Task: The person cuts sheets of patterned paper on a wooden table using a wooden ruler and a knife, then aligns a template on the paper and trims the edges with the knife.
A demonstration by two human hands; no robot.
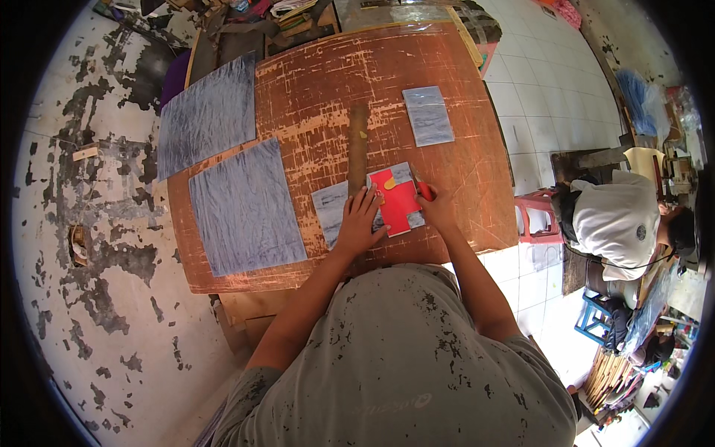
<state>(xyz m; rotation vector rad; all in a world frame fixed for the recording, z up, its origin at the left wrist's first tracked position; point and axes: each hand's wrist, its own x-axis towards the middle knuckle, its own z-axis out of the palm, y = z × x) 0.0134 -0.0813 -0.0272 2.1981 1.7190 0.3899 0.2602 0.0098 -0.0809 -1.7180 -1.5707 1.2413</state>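
My left hand (360, 217) lies flat with its fingers spread, pressing down at the near end of a long brown strip (358, 141) and the left edge of a flat red piece (401, 200). This red piece has a stepped outline and a small yellow tab (389, 183). Under it is a grey marbled sheet (328, 203), showing on both sides. My right hand (439, 208) is closed round a red-handled knife (424, 191), its thin dark tip pointing away from me beside the red piece's right edge. My fingers partly hide the handle.
Two large grey marbled sheets (247, 207) lie on the left of the scratched brown table (320, 97). A smaller grey sheet (429, 116) lies at far right. Cloths and boxes crowd the far edge. A person in a white shirt (614, 223) sits at right, near a red stool (538, 217).
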